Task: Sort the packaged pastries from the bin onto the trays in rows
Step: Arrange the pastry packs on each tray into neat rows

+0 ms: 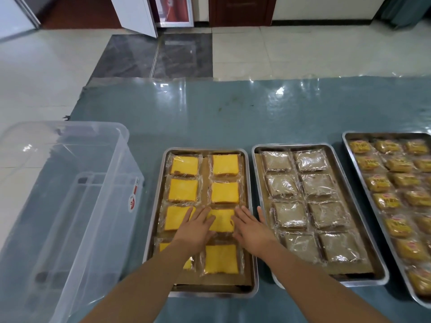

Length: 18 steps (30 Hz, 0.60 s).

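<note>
Teal plastic-covered table (pixel 210 108) holds three trays; left hand (pixel 196 226) and right hand (pixel 250 227) lie flat, fingers straight and slightly spread, on a yellow clear-wrapped pastry (pixel 221 220) in the leftmost tray (pixel 253 229)

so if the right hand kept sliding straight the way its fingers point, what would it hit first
Probably the yellow pastry in the second row of the right column: the right hand lies flat, fingers pointing up the left tray. Depth is hard to judge.

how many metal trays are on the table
3. The left steel tray holds yellow wrapped cakes under both hands, the middle steel tray holds brown wrapped cakes, and the right steel tray of small yellow packets is cut off by the frame edge, so more may lie beyond.
</note>
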Each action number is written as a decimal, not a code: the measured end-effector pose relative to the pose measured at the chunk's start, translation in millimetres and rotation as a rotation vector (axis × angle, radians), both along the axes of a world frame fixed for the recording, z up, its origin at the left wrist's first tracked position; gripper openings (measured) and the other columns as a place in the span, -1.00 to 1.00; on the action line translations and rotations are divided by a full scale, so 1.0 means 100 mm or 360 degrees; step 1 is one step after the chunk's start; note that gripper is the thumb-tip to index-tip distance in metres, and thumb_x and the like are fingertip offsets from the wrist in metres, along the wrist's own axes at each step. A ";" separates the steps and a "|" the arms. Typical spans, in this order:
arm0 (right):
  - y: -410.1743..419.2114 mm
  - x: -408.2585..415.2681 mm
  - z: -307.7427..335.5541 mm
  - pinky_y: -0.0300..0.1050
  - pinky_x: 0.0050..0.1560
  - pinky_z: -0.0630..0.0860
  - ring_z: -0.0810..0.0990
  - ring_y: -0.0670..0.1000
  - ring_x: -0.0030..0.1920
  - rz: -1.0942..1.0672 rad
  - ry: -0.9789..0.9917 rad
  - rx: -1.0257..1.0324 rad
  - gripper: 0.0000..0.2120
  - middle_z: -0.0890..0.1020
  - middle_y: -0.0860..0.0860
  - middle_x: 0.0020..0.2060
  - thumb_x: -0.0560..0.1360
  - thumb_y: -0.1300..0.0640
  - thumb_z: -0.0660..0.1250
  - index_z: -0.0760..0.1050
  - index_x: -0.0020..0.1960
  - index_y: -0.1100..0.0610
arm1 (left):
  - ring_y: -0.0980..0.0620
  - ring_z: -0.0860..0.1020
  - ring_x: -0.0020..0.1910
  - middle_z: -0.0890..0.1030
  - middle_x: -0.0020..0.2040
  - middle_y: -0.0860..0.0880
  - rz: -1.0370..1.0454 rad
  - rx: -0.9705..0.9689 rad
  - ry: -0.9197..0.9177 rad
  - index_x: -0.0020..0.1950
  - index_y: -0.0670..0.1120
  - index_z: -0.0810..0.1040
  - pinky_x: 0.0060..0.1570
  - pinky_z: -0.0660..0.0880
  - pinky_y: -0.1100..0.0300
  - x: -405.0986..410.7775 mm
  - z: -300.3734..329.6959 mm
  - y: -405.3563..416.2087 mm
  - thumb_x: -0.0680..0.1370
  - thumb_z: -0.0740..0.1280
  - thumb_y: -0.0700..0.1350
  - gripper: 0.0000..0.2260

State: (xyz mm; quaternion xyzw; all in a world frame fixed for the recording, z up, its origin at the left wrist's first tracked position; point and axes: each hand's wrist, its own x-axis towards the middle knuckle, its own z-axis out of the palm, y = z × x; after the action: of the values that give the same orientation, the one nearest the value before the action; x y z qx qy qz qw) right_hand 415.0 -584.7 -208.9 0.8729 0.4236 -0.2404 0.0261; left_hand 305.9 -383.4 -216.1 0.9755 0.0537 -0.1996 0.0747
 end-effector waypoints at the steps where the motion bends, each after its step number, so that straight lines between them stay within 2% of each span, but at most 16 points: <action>1: 0.04 0.07 0.01 0.27 0.52 -0.40 -0.26 -0.02 0.61 -0.0021 -0.0003 0.0002 -0.43 -0.14 -0.01 0.64 0.69 -0.11 0.05 0.02 0.65 -0.01 | -0.01 -0.13 0.64 0.01 0.66 -0.01 0.0011 0.0006 -0.0003 0.63 0.03 0.14 0.58 -0.22 -0.12 0.07 0.02 0.03 0.72 0.05 0.11 -0.52; 6: 0.23 0.37 0.01 0.27 0.52 -0.40 -0.23 -0.01 0.62 -0.0109 0.0035 -0.0023 -0.46 -0.13 0.00 0.65 0.71 -0.07 0.00 0.03 0.65 0.02 | 0.03 -0.14 0.63 -0.01 0.66 0.01 0.0108 -0.0044 0.0006 0.64 0.02 0.12 0.58 -0.21 -0.11 0.46 0.00 0.12 0.70 0.02 -0.10 -0.53; 12: 0.41 0.55 -0.09 0.27 0.54 -0.37 -0.22 0.00 0.62 -0.0064 0.0113 -0.0114 -0.48 -0.13 -0.01 0.65 0.72 -0.02 -0.03 0.00 0.65 0.02 | 0.07 -0.18 0.63 -0.11 0.67 0.04 0.0120 -0.0117 0.0066 0.64 0.07 0.09 0.56 -0.23 -0.09 0.67 -0.14 0.18 0.69 0.00 -0.14 -0.51; 18: 0.47 0.55 -0.26 0.27 0.55 -0.34 -0.23 -0.02 0.62 -0.0026 0.0141 -0.0028 -0.50 -0.12 -0.02 0.65 0.72 0.01 -0.03 0.03 0.64 0.03 | 0.04 -0.22 0.63 -0.15 0.67 0.02 0.0039 -0.0038 0.0065 0.66 0.05 0.03 0.57 -0.24 -0.14 0.60 -0.17 0.29 0.66 0.11 -0.19 -0.42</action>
State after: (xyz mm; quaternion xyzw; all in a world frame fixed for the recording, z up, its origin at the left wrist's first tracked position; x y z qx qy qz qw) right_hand 470.5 -538.1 -235.3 0.8646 0.4151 -0.2828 0.0130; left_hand 366.2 -354.1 -233.4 0.9696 0.0649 -0.2190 0.0877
